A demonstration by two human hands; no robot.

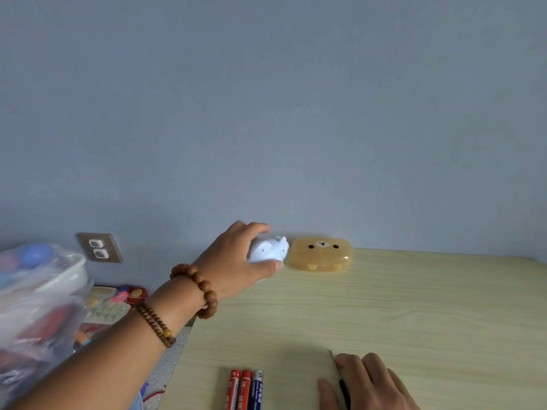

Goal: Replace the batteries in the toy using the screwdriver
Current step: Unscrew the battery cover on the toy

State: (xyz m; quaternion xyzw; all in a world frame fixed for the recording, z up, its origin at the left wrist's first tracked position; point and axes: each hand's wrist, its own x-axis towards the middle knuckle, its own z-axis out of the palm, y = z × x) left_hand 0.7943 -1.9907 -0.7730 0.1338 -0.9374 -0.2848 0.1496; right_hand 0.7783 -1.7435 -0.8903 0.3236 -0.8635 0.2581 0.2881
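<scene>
A small white plastic toy [270, 250] sits at the far edge of the light wooden table [414, 306], against the wall. My left hand [236, 261] reaches out and grips the toy, thumb below and fingers on top. Near the front edge my right hand [367, 383] lies over the screwdriver [339, 374], whose metal tip sticks out past the fingers and whose black handle shows under the palm. Three AA batteries [244, 390], two red and one blue, lie side by side left of that hand.
An amber bear-face box [322, 255] stands right of the toy by the wall. Left of the table are a clear plastic bag of toys [38, 306], small colourful items [115, 300] and a wall socket [99, 247].
</scene>
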